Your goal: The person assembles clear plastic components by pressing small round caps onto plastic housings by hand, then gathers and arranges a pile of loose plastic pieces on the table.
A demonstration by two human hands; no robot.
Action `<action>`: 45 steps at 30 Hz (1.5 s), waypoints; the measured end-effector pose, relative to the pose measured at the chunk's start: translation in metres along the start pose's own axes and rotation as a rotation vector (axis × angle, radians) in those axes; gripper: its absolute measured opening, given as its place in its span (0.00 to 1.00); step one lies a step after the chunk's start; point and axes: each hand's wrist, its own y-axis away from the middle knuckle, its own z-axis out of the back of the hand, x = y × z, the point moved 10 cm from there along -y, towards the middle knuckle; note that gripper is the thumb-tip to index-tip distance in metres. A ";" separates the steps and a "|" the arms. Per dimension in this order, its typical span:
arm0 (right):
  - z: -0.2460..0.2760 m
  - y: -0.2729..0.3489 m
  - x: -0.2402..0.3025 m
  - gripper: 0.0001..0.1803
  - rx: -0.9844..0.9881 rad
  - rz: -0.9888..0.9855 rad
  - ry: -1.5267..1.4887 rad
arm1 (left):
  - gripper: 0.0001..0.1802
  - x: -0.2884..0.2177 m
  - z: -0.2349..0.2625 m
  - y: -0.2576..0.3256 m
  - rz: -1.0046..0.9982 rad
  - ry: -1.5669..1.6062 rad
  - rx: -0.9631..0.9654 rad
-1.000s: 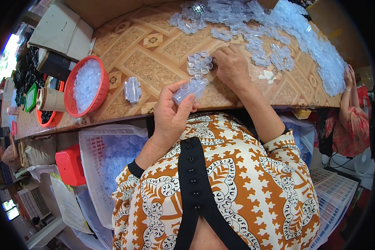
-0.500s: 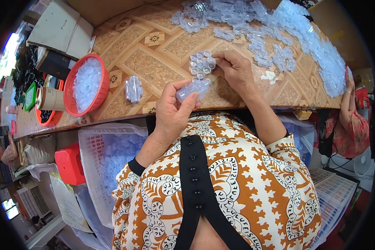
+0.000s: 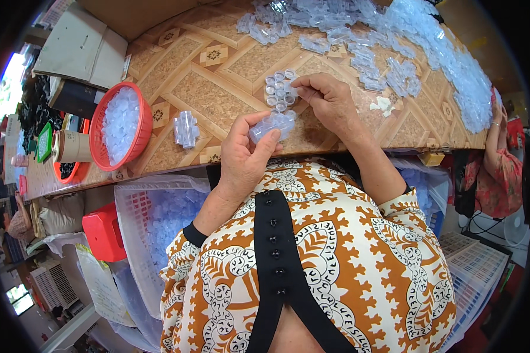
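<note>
Head view: red basket [image 3: 136, 139] left of left hand [image 3: 244, 156].

Both hands (left [image 3: 244, 154], right [image 3: 330, 101]) pinched shut

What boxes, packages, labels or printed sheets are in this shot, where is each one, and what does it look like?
Flat grey cardboard box: far left end of the table, rectangular, closed.
Beige cylindrical paper cup: left of the red round basket, lying on its side.
Green packet: far left edge, small, too blurred for detail.
Printed sheets: lower right, below the table, white with coloured grid rows.
</note>
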 end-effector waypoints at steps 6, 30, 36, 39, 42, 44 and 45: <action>-0.001 0.000 0.010 0.06 0.000 0.097 0.087 | 0.19 0.002 -0.001 -0.003 0.008 -0.016 -0.001; -0.002 0.001 0.024 0.08 0.009 0.220 0.222 | 0.19 0.005 0.001 -0.006 0.043 -0.035 -0.009; -0.005 0.001 0.019 0.09 0.021 0.219 0.241 | 0.19 0.004 0.001 -0.004 0.023 -0.012 -0.007; -0.004 0.001 0.019 0.10 0.001 0.239 0.226 | 0.19 0.005 0.003 -0.004 0.014 -0.004 -0.004; -0.005 0.001 0.018 0.10 0.015 0.217 0.253 | 0.19 0.006 0.004 -0.003 0.000 0.003 0.000; -0.006 0.002 0.018 0.11 0.012 0.219 0.262 | 0.19 0.006 0.005 -0.002 -0.007 0.005 0.000; -0.005 0.002 0.019 0.11 0.011 0.222 0.263 | 0.20 0.006 0.005 -0.002 -0.009 0.005 0.006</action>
